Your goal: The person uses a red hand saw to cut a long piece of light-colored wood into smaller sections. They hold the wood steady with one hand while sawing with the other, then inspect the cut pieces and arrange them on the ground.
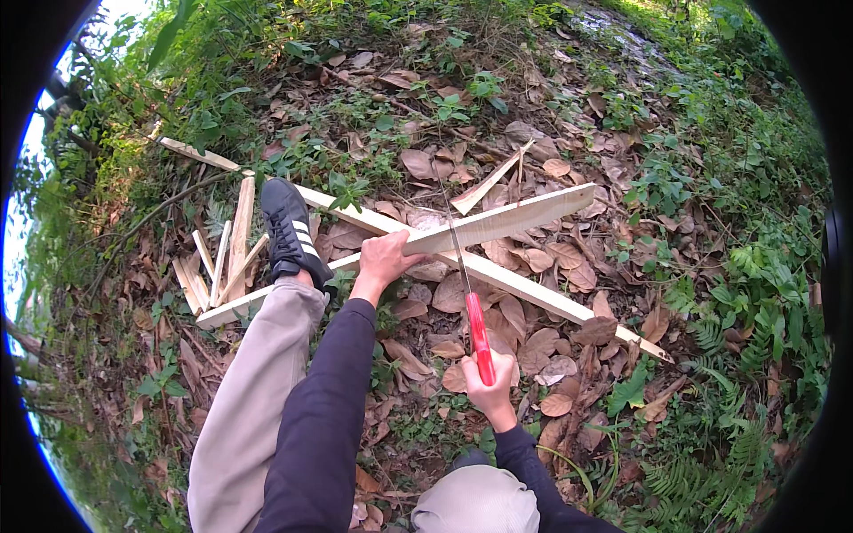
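Note:
My right hand (490, 391) is closed round the red handle of a hand saw (477, 324). The saw's thin blade runs away from me and crosses a pale wooden board (524, 216). Closed over that board, just left of the blade, is my left hand (385, 262). The board slants from lower left to upper right, resting across a long wooden strip (551, 299) on the ground. My left foot, in a black shoe (289, 233) with white stripes, presses on the wood left of my hand. How deep the blade sits is hard to make out.
Several short wood pieces (238, 235) lie left of the shoe. Beyond the board is a split offcut (487, 182). Dry brown leaves (555, 355) cover the ground, with green plants (746, 293) on the right and a thin branch (151, 218) at the left. My bent right knee (477, 502) is at the bottom.

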A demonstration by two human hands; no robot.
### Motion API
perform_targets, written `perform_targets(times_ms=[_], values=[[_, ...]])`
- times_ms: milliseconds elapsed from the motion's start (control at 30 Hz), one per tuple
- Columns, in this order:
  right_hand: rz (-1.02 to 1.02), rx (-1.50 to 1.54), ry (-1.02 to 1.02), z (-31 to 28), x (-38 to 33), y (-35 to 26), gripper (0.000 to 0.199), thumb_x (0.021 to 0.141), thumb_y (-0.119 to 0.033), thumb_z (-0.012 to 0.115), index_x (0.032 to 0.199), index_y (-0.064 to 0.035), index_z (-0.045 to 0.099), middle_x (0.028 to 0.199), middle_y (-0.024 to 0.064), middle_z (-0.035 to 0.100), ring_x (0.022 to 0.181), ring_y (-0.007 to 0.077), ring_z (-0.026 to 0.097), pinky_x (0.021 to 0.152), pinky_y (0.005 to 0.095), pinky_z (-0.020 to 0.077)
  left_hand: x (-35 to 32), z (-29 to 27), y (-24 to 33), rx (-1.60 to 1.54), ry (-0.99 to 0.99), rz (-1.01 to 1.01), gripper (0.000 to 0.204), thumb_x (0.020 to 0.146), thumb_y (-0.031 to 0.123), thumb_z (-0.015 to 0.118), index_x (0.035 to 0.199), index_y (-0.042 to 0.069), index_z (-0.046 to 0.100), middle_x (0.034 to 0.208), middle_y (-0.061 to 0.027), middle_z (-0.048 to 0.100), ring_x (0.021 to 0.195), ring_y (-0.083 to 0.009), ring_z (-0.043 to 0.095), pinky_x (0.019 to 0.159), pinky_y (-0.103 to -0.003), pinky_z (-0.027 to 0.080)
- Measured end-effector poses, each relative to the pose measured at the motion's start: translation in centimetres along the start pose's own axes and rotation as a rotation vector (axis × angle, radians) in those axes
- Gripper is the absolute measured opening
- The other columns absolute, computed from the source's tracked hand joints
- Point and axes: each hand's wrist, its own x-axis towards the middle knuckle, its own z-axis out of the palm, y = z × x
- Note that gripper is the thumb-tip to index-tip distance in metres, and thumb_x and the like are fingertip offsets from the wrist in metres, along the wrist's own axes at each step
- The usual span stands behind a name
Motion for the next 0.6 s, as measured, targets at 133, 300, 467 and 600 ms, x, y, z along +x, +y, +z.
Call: perform_targets(times_ms=[133,300,467,600], values=[[-0.047,-0.004,-0.041,-0.2,1.1,-0.1,0.027,0.082,-0.005,0.068,0.063,-0.0026,0.05,0.049,0.0003,0.047,0.043,0.0082,0.043,0.045,0.0308,0.0316,-0.2,0.4,-0.3,-0.037,0.1,0.023,0.058,0.076,0.065,0.075,0.088,0.009,0.062,0.077,-0.0102,0.07,0.071,-0.0317,0.07,0.062,-0.043,0.054],[0.021,-0.018,-0.023,-0.1,5.4,-0.9,0.025,0.08,-0.006,0.067,0.061,0.0002,0.051,0.048,0.0048,0.046,0.043,0.0088,0.044,0.045,0.0335,0.033,1.1,0.2,-0.3,-0.04,0.009,0.009,0.062,0.075,0.07,0.072,0.089,0.009,0.066,0.079,-0.0114,0.071,0.073,-0.0324,0.071,0.063,-0.044,0.054],[-0.032,-0.036,-0.06,-2.0,1.3,-0.1,0.026,0.081,-0.007,0.067,0.061,-0.0013,0.052,0.047,0.0046,0.046,0.04,0.0111,0.043,0.044,0.0339,0.0329,0.4,0.3,0.6,-0.043,0.035,-0.021,0.058,0.076,0.066,0.074,0.089,0.01,0.066,0.079,-0.0106,0.072,0.077,-0.0305,0.072,0.066,-0.042,0.056],[-0.032,-0.047,-0.004,0.6,5.1,-0.2,0.027,0.082,-0.008,0.067,0.062,-0.0006,0.049,0.048,0.0064,0.046,0.042,0.0136,0.044,0.045,0.0345,0.033,1.2,-0.4,-0.3,-0.023,0.013,0.006,0.061,0.077,0.07,0.071,0.09,0.01,0.066,0.075,-0.0111,0.071,0.072,-0.0306,0.072,0.062,-0.042,0.055]])
